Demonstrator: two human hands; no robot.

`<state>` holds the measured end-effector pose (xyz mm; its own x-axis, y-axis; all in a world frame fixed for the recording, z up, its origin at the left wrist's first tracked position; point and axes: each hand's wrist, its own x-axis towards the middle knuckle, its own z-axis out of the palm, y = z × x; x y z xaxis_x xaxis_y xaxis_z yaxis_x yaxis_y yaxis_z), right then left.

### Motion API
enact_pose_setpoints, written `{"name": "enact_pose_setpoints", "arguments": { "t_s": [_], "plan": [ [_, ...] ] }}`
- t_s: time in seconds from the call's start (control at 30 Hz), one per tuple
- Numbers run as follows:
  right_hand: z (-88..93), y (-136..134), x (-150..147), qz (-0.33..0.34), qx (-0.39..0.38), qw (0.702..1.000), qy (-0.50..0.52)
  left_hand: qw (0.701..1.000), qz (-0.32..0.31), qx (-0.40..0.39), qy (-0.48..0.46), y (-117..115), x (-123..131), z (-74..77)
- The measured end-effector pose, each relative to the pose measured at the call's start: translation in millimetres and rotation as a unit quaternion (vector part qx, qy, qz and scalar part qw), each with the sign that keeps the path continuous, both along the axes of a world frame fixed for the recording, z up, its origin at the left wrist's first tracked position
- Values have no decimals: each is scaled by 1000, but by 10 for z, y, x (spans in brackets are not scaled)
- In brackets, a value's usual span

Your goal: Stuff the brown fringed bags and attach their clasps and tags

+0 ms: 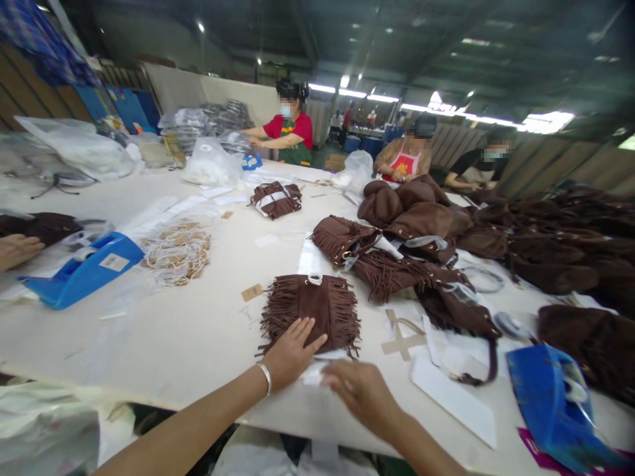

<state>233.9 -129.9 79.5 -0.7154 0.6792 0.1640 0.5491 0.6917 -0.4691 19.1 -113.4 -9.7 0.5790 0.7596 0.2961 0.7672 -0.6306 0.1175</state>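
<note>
A dark brown fringed bag (317,307) lies flat on the table in front of me, with a white ring-like piece (315,279) at its top edge. My left hand (290,350) rests open on the bag's lower part, fingers stretched out, a pale bracelet on the wrist. Just below the bag's bottom edge, white paper (313,375) shows between my hands. My right hand (360,393) is closed at that paper's right end, its curled fingers slightly blurred. A brown tag (252,292) lies left of the bag.
Blue tape dispensers stand left (89,268) and right (550,403). Brown bags (407,218) pile up at the right. A heap of stringed tags (178,251) and a banded bag (276,198) lie farther back. Co-workers stand across the table; another person's hand (20,251) is at left.
</note>
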Motion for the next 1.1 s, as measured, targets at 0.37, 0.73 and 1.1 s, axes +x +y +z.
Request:
{"name": "enact_pose_setpoints", "arguments": {
  "t_s": [0.37,0.73,1.1],
  "plan": [
    [-152,1384,-766,-85,210,971,-71,998,-14,-53,8,92,-77,124],
    [-590,1056,-518,-47,185,980,-64,987,57,-110,-100,79,-75,81],
    [-661,879,-446,-62,80,993,-66,992,56,-107,-41,131,-49,140]
  ]
}}
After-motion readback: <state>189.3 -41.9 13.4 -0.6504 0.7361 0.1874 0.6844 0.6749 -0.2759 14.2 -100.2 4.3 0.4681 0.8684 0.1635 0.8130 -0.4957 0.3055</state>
